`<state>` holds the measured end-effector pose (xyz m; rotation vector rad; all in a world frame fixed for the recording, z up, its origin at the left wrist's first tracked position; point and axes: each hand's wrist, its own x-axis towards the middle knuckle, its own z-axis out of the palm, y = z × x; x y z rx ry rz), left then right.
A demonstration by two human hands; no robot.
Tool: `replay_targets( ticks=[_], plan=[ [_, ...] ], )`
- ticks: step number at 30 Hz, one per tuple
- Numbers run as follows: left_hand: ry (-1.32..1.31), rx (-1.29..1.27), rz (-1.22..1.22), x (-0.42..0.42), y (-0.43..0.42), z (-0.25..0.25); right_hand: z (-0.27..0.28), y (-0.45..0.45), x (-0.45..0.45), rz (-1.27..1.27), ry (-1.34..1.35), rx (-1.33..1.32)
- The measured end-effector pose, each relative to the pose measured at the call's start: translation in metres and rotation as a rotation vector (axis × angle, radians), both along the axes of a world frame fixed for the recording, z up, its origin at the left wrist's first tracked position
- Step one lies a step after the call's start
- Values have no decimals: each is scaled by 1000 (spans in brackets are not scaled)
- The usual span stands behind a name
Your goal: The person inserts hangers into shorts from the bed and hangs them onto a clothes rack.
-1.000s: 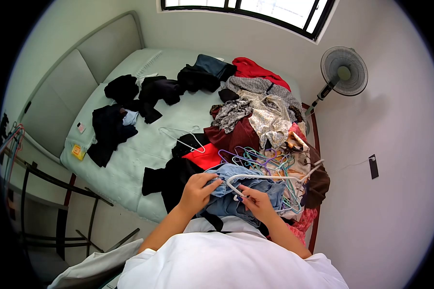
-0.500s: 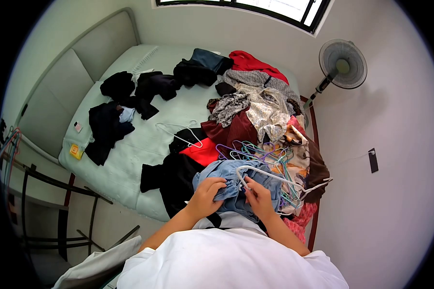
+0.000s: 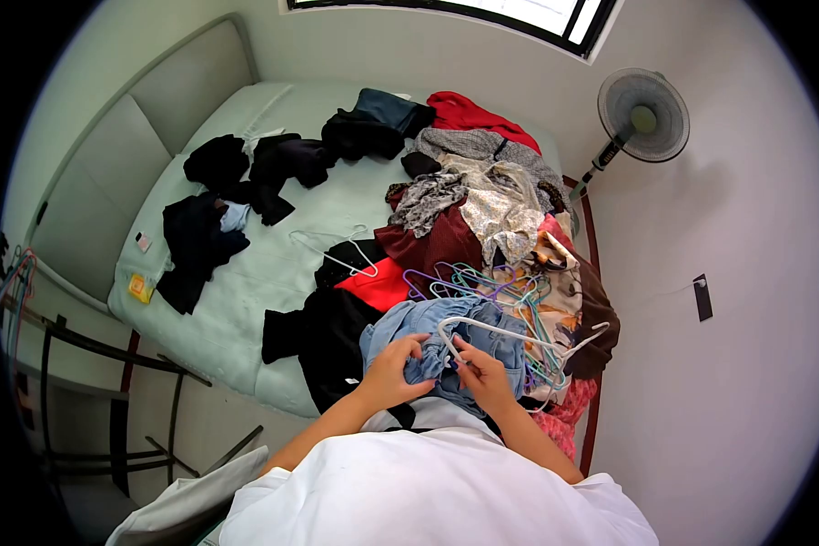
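White hanger (image 3: 500, 328) pinched in right hand (image 3: 485, 377), left hand (image 3: 395, 375) curled, grasping blue denim (image 3: 400, 322).

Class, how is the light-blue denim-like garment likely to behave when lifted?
The light-blue denim-like garment would probably flop and sag, since it bunches in soft folds by the left hand. It may feel fairly heavy for cloth, as it lies gathered in layers.

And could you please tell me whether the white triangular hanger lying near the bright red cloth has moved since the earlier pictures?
No: against the pale green bed, the hanger shows no shift either way, one corner at the red cloth.
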<state>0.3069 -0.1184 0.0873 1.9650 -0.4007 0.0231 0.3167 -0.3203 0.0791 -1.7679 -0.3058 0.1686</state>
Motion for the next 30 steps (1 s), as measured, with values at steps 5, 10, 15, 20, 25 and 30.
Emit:
replay_targets(
  ticks=[5, 10, 15, 20, 25, 30],
  plan=[
    [27, 59, 163, 4, 3, 0, 2, -5, 2, -17, -53, -8],
    [72, -329, 496, 34, 52, 7, 13, -37, 17, -157, -46, -31],
    [405, -815, 538, 63, 102, 5, 17, -66, 29, -324, 6, 72],
    [377, -840, 533, 73, 98, 4, 7, -90, 29, -369, -82, -286],
    [364, -809, 471, 88, 85, 6, -13, -90, 28, -224, -17, -162],
    [423, -728, 408, 89, 76, 14, -18, -76, 27, -211, -215, -303]
  ],
)
